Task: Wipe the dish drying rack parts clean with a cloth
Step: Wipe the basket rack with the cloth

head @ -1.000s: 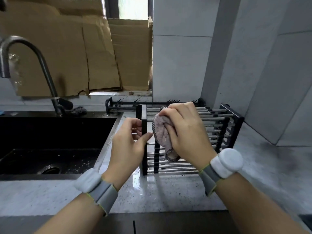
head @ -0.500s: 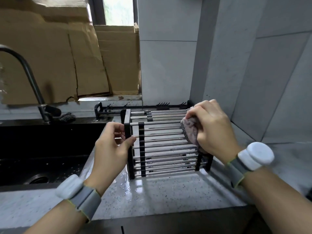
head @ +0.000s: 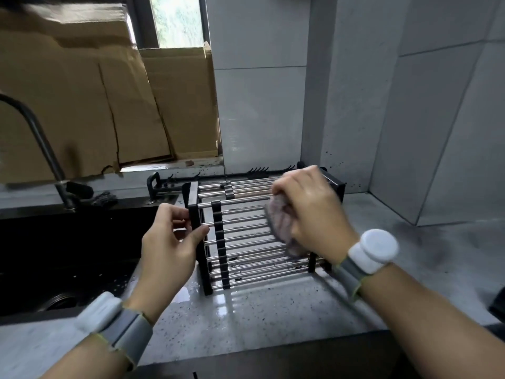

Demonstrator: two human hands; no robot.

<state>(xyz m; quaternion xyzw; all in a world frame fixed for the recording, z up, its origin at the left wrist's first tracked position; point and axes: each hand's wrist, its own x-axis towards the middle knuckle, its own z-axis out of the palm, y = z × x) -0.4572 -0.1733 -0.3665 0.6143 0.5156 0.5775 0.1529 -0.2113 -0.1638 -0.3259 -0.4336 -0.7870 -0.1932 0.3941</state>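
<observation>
No readable text, labels, brands or numbers anywhere in my view.

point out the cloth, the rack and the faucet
cloth (head: 278, 225), head view, on the bunched fabric showing left of the right hand
rack (head: 246, 236), head view, on a bare metal bar mid-rack
faucet (head: 41, 138), head view, on the sloping neck
</observation>
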